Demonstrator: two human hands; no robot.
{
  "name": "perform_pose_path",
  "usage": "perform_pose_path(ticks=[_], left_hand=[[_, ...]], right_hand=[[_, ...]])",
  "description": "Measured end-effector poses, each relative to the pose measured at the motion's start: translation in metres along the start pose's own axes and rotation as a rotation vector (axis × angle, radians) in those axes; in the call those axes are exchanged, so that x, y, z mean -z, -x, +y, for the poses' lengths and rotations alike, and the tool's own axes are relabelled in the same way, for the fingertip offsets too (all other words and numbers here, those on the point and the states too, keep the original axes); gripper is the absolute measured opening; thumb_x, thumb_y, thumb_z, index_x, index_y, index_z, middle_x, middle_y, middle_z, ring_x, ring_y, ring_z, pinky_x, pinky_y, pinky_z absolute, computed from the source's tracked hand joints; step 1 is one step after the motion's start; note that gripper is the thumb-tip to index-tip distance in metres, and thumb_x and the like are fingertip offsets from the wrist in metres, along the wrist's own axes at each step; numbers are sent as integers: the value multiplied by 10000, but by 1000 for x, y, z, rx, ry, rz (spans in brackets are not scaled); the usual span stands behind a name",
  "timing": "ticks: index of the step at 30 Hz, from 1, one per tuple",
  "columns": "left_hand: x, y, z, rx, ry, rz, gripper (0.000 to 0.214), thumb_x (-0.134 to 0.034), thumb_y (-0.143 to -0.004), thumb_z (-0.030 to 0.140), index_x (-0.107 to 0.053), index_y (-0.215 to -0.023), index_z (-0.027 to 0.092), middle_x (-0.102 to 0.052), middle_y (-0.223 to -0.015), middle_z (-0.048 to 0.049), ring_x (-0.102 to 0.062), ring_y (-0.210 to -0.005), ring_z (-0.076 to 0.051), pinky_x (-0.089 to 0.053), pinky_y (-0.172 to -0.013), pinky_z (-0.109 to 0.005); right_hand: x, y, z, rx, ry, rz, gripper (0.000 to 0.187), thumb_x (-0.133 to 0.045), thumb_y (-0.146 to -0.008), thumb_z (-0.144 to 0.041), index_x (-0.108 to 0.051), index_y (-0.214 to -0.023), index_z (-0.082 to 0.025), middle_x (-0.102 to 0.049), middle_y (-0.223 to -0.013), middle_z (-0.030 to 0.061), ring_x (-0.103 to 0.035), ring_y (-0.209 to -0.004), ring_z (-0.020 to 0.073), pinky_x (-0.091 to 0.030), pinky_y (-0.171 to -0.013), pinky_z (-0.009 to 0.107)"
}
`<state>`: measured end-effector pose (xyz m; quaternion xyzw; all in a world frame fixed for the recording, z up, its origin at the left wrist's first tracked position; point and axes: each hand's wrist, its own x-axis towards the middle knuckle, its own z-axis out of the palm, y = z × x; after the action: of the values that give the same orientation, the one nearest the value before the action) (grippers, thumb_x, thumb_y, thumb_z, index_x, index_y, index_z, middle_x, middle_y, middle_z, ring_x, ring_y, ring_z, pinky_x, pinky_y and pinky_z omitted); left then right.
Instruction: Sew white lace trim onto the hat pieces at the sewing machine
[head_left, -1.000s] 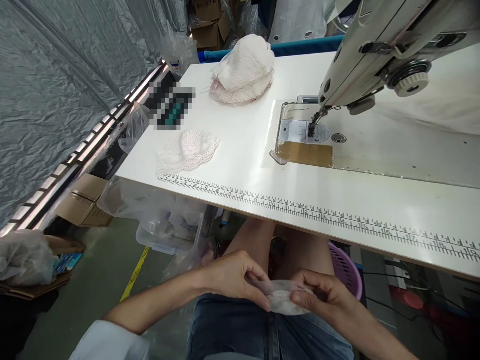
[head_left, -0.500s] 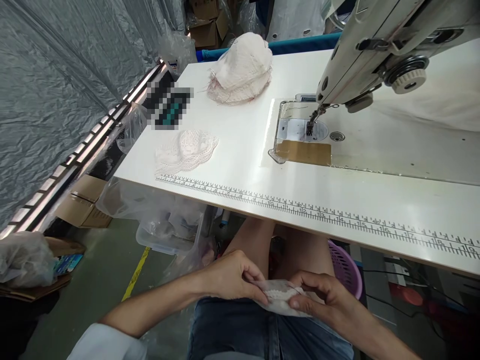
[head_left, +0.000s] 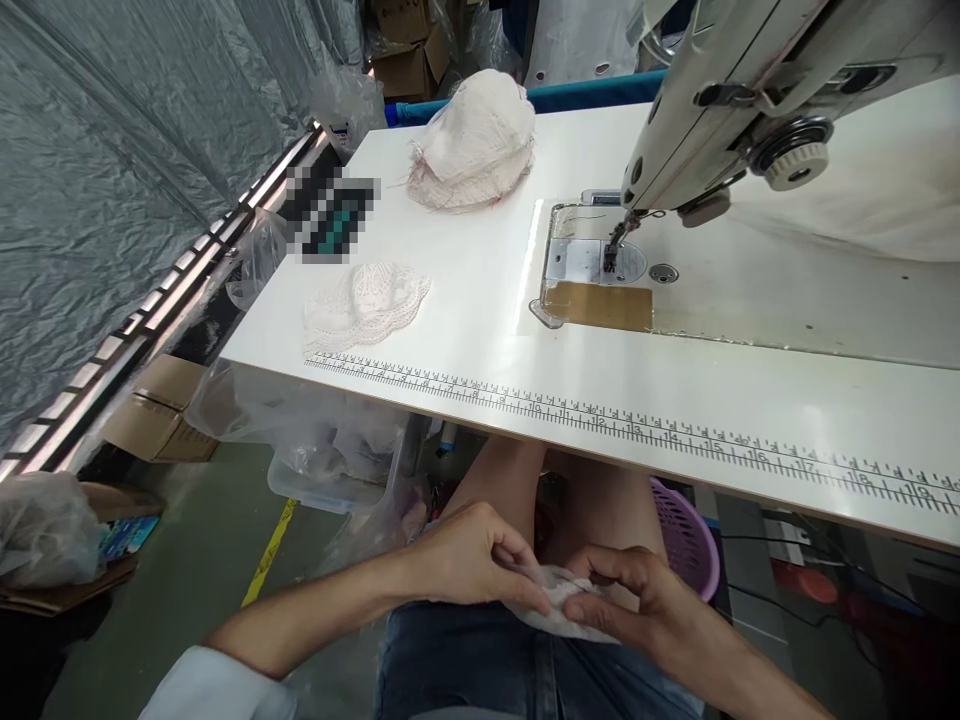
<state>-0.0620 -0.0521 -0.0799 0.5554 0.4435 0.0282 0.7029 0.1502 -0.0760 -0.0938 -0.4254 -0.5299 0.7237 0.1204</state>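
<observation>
Over my lap, a small piece of white lace fabric (head_left: 559,608) is pinched between both hands. My left hand (head_left: 491,560) is closed on its left end, thumb and fingertips together. My right hand (head_left: 622,595) grips the other side, its thumb lying on top of the cloth. The fabric is bunched, and the fingers hide part of it. On the white table above lie a flat scalloped lace piece (head_left: 371,305) at the left and a cream cloth stack (head_left: 476,140) with frayed edges farther back.
A sewing machine (head_left: 720,130) stands at the right of the table (head_left: 465,290), with a printed ruler (head_left: 562,405) along the front edge. Below are a clear plastic bin (head_left: 330,485), a purple basket (head_left: 686,540) and cardboard boxes (head_left: 165,405).
My hands have come closer together, and the lace fabric between them is more bunched. The view has shifted slightly, so the table and machine appear a little farther left.
</observation>
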Motion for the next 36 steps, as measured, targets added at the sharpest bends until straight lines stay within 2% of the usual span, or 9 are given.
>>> perform_pose_path(ticks=[11,18,31,36], left_hand=[[-1,1,-9,37,6,25,339,-733,-667,409,-743,-829,111,-692,-717,-50,-600,-676,-147,-404,-574,-178],[-1,1,-6,39,-1,42,316,-739,-662,384,-746,-832,117,-680,-685,-33,-572,-633,-124,-390,-561,-176],[1,4,-7,50,-19,58,341,-729,-666,411,-742,-848,123,-711,-770,-54,-637,-728,-173,-440,-608,-190],[2,5,-7,41,-13,59,322,-729,-672,396,-744,-844,125,-710,-754,-54,-641,-731,-175,-451,-631,-193]], right_hand=[[2,2,11,-19,168,45,255,-646,-775,-459,-644,-797,-206,-577,-724,-22,-503,-724,157,-353,-641,217],[1,-1,12,5,85,22,364,-602,-801,-508,-618,-669,-169,-485,-598,-37,-417,-609,118,-302,-557,216],[0,-1,12,6,-60,24,341,-641,-781,-482,-586,-658,-169,-436,-589,-47,-369,-578,100,-286,-535,209],[-1,-2,9,24,-7,50,327,-622,-792,-491,-617,-686,-181,-507,-616,-34,-448,-603,117,-328,-553,207]])
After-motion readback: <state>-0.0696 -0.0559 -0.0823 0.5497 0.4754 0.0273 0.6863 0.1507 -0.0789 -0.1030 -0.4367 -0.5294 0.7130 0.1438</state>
